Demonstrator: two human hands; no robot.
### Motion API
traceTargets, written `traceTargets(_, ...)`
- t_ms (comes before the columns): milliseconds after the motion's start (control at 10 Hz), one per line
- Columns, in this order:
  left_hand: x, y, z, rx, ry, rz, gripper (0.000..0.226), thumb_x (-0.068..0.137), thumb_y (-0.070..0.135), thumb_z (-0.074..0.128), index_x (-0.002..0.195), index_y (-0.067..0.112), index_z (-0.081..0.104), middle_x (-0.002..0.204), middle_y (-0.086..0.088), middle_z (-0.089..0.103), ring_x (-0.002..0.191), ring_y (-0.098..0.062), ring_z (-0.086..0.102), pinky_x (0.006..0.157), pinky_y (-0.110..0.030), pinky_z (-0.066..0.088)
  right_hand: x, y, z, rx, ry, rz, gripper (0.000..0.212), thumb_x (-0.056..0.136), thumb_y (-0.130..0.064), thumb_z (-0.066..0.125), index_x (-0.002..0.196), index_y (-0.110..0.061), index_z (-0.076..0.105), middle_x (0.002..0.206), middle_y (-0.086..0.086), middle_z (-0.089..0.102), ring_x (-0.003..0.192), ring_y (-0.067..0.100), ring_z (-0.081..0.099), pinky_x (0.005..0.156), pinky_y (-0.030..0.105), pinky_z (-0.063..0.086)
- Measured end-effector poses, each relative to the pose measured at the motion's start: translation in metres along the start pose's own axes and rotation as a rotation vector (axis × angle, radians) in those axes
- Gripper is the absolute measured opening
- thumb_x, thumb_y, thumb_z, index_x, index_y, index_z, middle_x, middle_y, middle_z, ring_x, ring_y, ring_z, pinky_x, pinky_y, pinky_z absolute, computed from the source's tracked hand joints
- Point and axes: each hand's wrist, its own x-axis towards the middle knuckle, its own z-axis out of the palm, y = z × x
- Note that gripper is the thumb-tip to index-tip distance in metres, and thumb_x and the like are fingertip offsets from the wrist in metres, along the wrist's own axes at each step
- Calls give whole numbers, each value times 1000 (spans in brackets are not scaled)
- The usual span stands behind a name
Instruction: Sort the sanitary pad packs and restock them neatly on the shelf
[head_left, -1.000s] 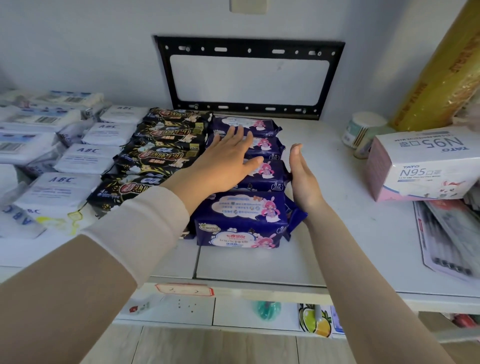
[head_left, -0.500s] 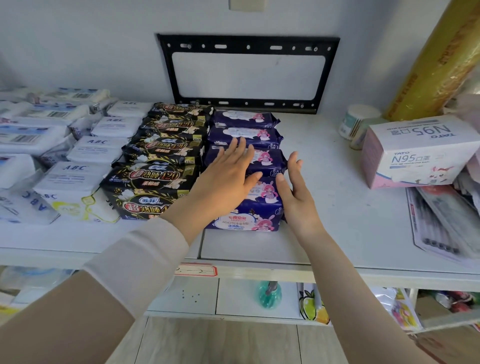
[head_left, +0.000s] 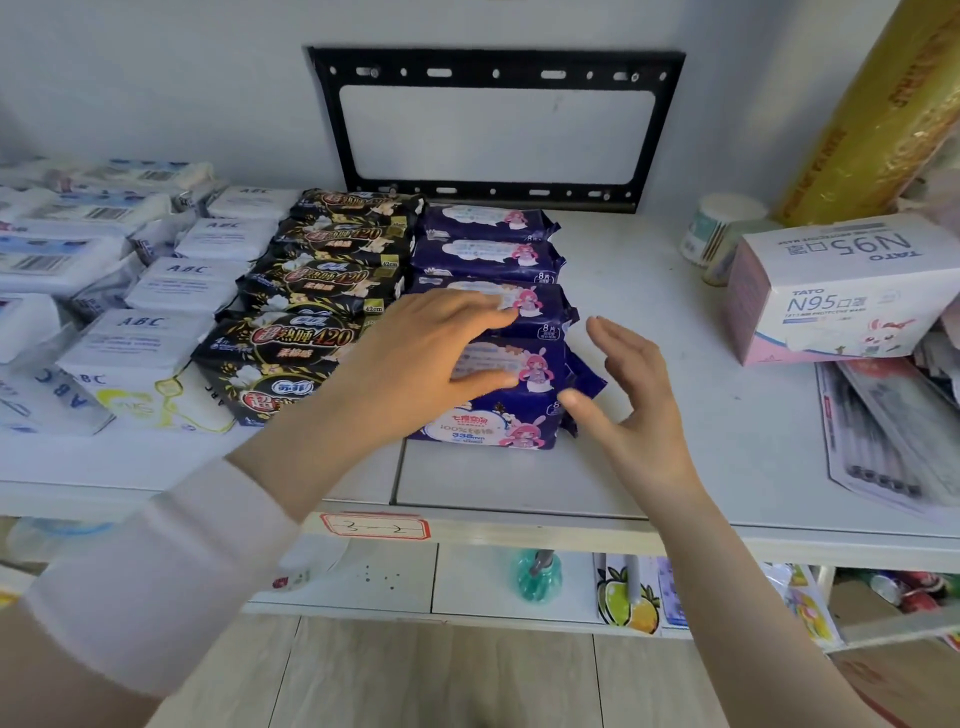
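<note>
Now the left grip (head_left: 426, 364), fingers spread flat, lies over the front purple sanitary pad packs (head_left: 540, 325), a row on the white shelf (head_left: 675, 322) just beside the black packs (head_left: 311, 280); the right grip (head_left: 628, 400) hovers spread at the row's right side.

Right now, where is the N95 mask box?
In the head view the N95 mask box sits at the right of the shelf, beside the paper cups.
</note>
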Motion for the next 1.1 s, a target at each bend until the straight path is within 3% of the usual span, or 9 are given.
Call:
traceTargets(100, -12, -14, -3, 74, -43, 66, 64, 74, 52, 60, 128, 19, 54, 130, -2, 54, 120, -22, 49, 98, -41, 38, -5, 7, -3, 2, -42, -47, 64, 71, -60, 65, 125, -28, 50, 127, 6, 49, 123, 8, 45, 100, 17, 40)
traceTargets(200, -16, -24, 1, 99, -71, 103, 63, 73, 38, 72, 129, 17, 54, 129, -5, 53, 118, -24, 49, 95, -42, 44, -6, 9, 4, 35, -49, -34, 59, 68, -36, 77, 122, -28, 52, 124, 0, 51, 120, 8, 48, 94, 17, 45)
traceTargets(400, -7, -24, 5, 34, -66, 113, 61, 77, 24, 73, 133, 23, 50, 125, -2, 51, 116, -21, 45, 94, -41, 44, -2, 2, 9, 122, -15, 33, 45, 69, -27, 70, 110, -40, 55, 116, -9, 53, 111, 0, 51, 86, 17, 50)
traceTargets(600, -1, -26, 10, 8, -50, 122, 59, 78, 19, 73, 133, 25, 50, 126, 0, 49, 117, -19, 43, 95, -40, 43, -2, 3, 10, 104, 37, 34, 46, 71, -18, 73, 108, -39, 56, 115, -10, 52, 110, -6, 49, 85, 18, 51)
traceTargets(700, -3, -27, 11, 3, -35, 137, 59, 77, 16, 73, 132, 23, 51, 126, -2, 49, 117, -20, 43, 95, -39, 43, -5, 6, 13, 89, 50, 29, 49, 71, -11, 75, 109, -36, 56, 115, -11, 50, 109, -11, 47, 82, 10, 49)
traceTargets(800, -4, -27, 12, 5, -20, 146, 58, 77, 19, 73, 131, 23, 51, 126, -3, 50, 117, -21, 44, 93, -39, 45, -6, 6, 12, 66, 51, 15, 51, 71, -9, 76, 111, -33, 55, 115, -11, 48, 109, -13, 46, 82, 8, 47)
traceTargets(900, -5, -27, 11, -28, -8, 117, 56, 80, 27, 70, 132, 23, 50, 130, 1, 50, 121, -18, 43, 99, -36, 40, -6, 4, 9, 18, 29, -17, 52, 71, -19, 77, 116, -31, 54, 118, -6, 50, 112, -8, 46, 92, 13, 45)
traceTargets(1000, -11, -25, 12, -150, 58, 64, 52, 84, 30, 65, 133, 22, 49, 133, 5, 50, 124, -13, 42, 101, -26, 31, -6, -1, 6, -26, 124, -61, 49, 75, -24, 73, 120, -19, 57, 122, 4, 53, 114, -11, 43, 93, 4, 36)
traceTargets(1100, -18, -19, 10, -234, 141, 11, 45, 87, 26, 62, 131, 20, 51, 132, 4, 52, 123, -12, 44, 101, -23, 30, -6, -16, 8, -99, 210, -105, 43, 77, -24, 68, 118, -13, 59, 119, 2, 54, 111, -13, 43, 94, 1, 30)
